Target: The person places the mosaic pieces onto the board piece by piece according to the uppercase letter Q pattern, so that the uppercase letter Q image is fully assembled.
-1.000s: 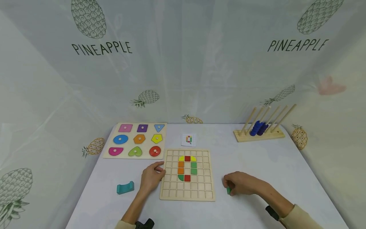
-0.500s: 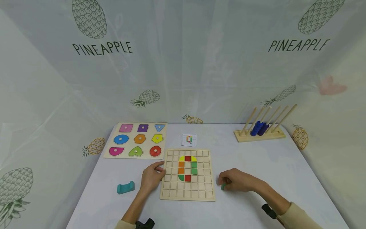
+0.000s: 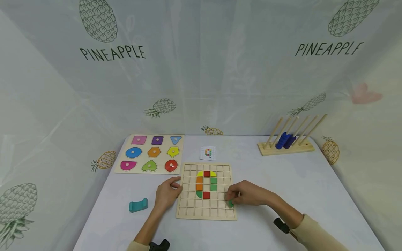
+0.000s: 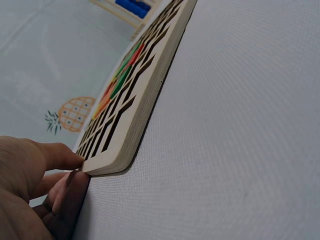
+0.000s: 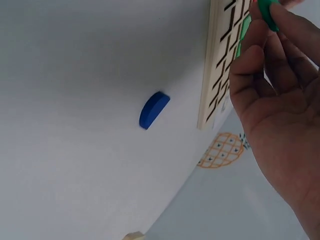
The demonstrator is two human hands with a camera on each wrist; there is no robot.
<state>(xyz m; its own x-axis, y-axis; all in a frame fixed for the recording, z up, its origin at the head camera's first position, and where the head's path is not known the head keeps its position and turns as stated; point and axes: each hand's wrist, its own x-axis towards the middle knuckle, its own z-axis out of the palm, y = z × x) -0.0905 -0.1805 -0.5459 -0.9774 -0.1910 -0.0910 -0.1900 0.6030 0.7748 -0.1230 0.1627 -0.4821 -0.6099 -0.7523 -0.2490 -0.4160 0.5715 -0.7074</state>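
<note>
My left hand (image 3: 168, 193) holds the left edge of a square wooden grid board (image 3: 188, 211), its fingertips at the board's corner in the left wrist view. Yellow, red, orange and green pieces form a ring in the board's cells, with a green quarter-round piece (image 3: 199, 195) at the ring's lower left. Over the board's right edge, my right hand (image 3: 246, 193) pinches a small green block (image 5: 267, 14) between thumb and finger. Its full shape is partly hidden by the fingers. Behind the board lies a small pattern card (image 3: 208, 153) printed with a similar coloured figure.
A shape-puzzle board (image 3: 142, 158) with knobbed pieces lies at the back left. A teal curved block (image 3: 138, 205) rests left of my left hand. A pegged wooden stand (image 3: 287, 149) with blue beads is at the back right. A blue half-round block (image 5: 154, 110) shows in the right wrist view.
My right hand has moved left with the green block, from the table right of the grid board to over its right edge. My left hand stays put.
</note>
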